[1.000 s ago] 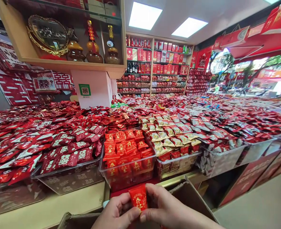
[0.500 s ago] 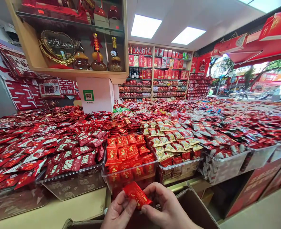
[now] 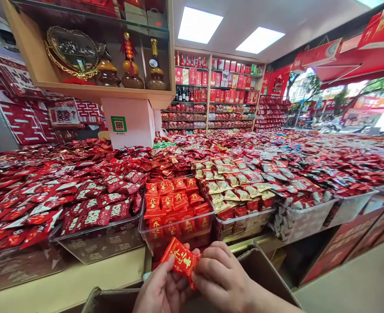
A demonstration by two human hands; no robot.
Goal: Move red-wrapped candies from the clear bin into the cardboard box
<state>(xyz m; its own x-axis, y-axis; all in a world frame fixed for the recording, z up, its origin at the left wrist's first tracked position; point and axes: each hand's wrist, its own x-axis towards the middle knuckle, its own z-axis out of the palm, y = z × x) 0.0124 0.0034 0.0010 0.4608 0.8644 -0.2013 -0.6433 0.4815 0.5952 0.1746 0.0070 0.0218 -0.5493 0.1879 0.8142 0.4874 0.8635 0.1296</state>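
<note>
A small red candy packet [image 3: 180, 259] with gold lettering is held between both hands, low in the middle of the view. My left hand [image 3: 164, 282] grips its left side, thumb on the front edge and fingers behind. The fingers of my right hand [image 3: 220, 276] are bent and pinch the packet's right end. Just beyond the hands stands a clear plastic bin [image 3: 175, 228] of similar red packets with gold lettering. Below the hands is an open cardboard box [image 3: 266, 276], its inside mostly hidden.
A bin of cream-and-red packets [image 3: 240, 187] adjoins on the right, and a bin of dark red packets [image 3: 97, 208] on the left. A display cabinet [image 3: 107, 89] overhangs the counter at upper left. A white pillar [image 3: 128, 126] carries a QR code.
The packet has turned so its large gold characters face me. My right hand has curled its fingers more tightly around the right end. The view has shifted slightly downward.
</note>
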